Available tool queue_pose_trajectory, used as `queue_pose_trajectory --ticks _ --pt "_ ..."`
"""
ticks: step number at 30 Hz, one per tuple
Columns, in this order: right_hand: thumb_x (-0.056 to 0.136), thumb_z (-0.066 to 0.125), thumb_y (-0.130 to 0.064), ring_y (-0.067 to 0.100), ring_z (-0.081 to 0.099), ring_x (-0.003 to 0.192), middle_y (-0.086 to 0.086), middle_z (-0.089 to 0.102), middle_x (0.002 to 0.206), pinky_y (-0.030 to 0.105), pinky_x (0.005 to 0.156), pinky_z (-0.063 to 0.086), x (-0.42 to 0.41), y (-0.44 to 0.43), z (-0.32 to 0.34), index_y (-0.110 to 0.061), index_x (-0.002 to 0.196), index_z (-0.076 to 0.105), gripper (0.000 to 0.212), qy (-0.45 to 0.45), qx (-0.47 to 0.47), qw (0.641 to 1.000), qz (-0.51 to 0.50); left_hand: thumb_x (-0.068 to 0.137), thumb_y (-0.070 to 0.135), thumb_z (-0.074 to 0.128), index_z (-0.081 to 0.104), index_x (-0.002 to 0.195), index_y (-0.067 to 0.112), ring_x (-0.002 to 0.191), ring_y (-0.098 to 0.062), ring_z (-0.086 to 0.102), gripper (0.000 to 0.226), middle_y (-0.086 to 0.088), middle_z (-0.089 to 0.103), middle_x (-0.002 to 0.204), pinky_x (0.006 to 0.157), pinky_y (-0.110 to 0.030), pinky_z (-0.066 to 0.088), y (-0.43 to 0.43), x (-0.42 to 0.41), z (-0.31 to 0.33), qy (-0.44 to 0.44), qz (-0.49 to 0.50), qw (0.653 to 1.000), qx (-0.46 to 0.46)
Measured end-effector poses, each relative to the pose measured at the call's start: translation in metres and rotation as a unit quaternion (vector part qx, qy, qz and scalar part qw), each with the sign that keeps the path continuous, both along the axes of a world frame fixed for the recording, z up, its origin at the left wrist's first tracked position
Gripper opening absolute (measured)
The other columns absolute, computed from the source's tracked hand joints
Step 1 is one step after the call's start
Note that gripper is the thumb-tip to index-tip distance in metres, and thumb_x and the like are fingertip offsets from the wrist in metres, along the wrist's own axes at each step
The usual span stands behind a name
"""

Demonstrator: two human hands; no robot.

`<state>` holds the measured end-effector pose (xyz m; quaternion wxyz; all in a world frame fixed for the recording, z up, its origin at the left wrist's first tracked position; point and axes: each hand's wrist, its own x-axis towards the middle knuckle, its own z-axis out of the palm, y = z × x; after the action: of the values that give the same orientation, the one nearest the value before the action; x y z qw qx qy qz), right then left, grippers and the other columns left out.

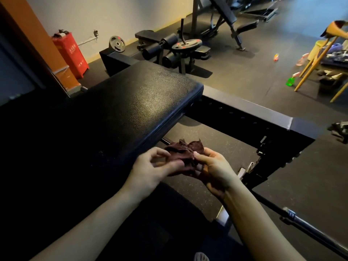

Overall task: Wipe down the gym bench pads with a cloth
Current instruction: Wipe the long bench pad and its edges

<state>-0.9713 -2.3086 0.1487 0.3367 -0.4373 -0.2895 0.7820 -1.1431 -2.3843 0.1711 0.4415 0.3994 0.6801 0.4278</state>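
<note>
A crumpled dark maroon cloth (183, 150) is held between both hands, just off the near right edge of the black bench pad (131, 104). My left hand (152, 168) pinches the cloth's left side with curled fingers. My right hand (212, 168) grips its right side, thumb on top. The pad is a wide, textured black cushion that runs from the lower left toward the upper middle. Neither hand touches the pad.
A black steel frame rail (254, 113) runs behind the pad to the right. A barbell (301, 221) lies low on the right. Further back stand a weight-plate machine (184, 48), a red cabinet (70, 53), a green spray bottle (291, 81) and yellow chair legs (316, 59).
</note>
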Motion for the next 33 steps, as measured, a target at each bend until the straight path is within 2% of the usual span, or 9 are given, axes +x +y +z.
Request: queue_pose_trajectory --ticks 4,7,10,13,18,22,25,28,33 --pt "0.099 0.048 0.009 0.033 0.072 0.088 0.023 0.072 0.108 0.044 0.075 0.063 0.012 0.014 -0.003 0.003 0.122 0.060 0.026 0.018 0.012 1.000 0.015 0.086 0.007 0.079 0.076 0.088 0.014 0.076 -0.016 0.073 0.008 -0.004 0.077 0.082 0.064 -0.018 0.053 0.012 0.010 -0.007 -0.007 0.056 0.998 0.002" --pt "0.094 0.046 0.016 0.036 0.067 0.081 0.022 0.069 0.099 0.048 0.075 0.061 0.026 0.017 -0.013 -0.001 0.109 0.064 0.029 -0.009 0.017 0.999 0.048 0.096 0.009 0.067 0.073 0.091 0.011 0.079 -0.020 0.074 0.008 -0.009 0.078 0.087 0.066 -0.028 0.058 0.021 0.010 -0.005 -0.192 0.162 0.968 -0.014" --pt "0.085 0.045 0.022 0.040 0.067 0.086 0.023 0.067 0.098 0.062 0.085 0.058 0.038 0.021 -0.027 -0.003 0.097 0.062 0.032 -0.135 0.010 0.988 0.079 0.102 0.013 0.059 0.071 0.106 0.009 0.081 -0.019 0.076 0.013 -0.009 0.079 0.095 0.070 -0.033 0.059 0.026 0.014 -0.004 -0.281 0.182 0.942 -0.018" --pt "0.085 0.057 0.011 0.028 0.069 0.090 0.014 0.069 0.103 0.052 0.084 0.061 0.044 0.024 -0.033 -0.013 0.104 0.061 0.031 -0.307 0.152 0.936 0.084 0.103 0.015 0.058 0.071 0.109 0.011 0.079 -0.017 0.076 0.015 -0.008 0.079 0.094 0.069 -0.032 0.057 0.030 0.018 -0.006 -0.292 0.172 0.940 -0.022" --pt "0.082 0.077 -0.001 -0.002 0.050 0.131 -0.012 0.054 0.142 0.014 0.104 0.043 0.035 0.038 -0.009 -0.028 0.143 0.046 0.074 -0.161 0.374 0.890 0.204 0.099 0.014 0.063 0.069 0.107 0.007 0.068 -0.015 0.074 0.012 -0.007 0.077 0.084 0.060 -0.029 0.057 0.039 0.020 -0.001 -0.226 0.117 0.964 -0.075" --pt "0.089 0.074 -0.004 0.008 0.069 0.104 -0.004 0.073 0.112 0.023 0.092 0.052 0.014 0.036 -0.015 -0.014 0.125 0.065 0.038 -0.201 0.426 0.845 0.253 0.091 0.022 0.077 0.061 0.109 0.010 0.070 -0.017 0.072 0.027 -0.010 0.073 0.093 0.066 -0.034 0.061 0.040 0.014 -0.002 -0.164 0.186 0.966 -0.076" --pt "0.095 0.065 -0.005 0.016 0.071 0.091 0.009 0.076 0.098 0.035 0.084 0.056 0.006 0.031 -0.031 -0.007 0.110 0.072 0.016 -0.213 0.375 0.882 0.192 0.079 0.016 0.088 0.056 0.119 0.017 0.080 -0.022 0.074 0.051 -0.012 0.074 0.101 0.070 -0.037 0.063 0.026 0.011 -0.006 -0.103 0.120 0.984 -0.080" --pt "0.093 0.069 -0.017 0.028 0.067 0.085 0.023 0.073 0.094 0.042 0.077 0.052 0.003 0.031 -0.038 0.000 0.104 0.071 0.020 -0.145 0.221 0.953 0.147 0.079 -0.003 0.082 0.064 0.114 0.020 0.074 -0.022 0.072 0.045 -0.008 0.074 0.086 0.078 -0.046 0.062 0.023 0.004 -0.009 -0.010 0.053 0.996 -0.067" --pt "0.090 0.074 -0.005 0.026 0.072 0.099 0.014 0.075 0.107 0.044 0.088 0.058 -0.012 0.037 -0.039 -0.009 0.115 0.067 0.026 -0.118 0.254 0.952 0.122 0.082 0.006 0.082 0.069 0.107 0.019 0.061 0.002 0.061 0.031 0.004 0.072 0.075 0.068 -0.015 0.049 0.059 -0.011 -0.006 0.186 0.026 0.981 0.040"
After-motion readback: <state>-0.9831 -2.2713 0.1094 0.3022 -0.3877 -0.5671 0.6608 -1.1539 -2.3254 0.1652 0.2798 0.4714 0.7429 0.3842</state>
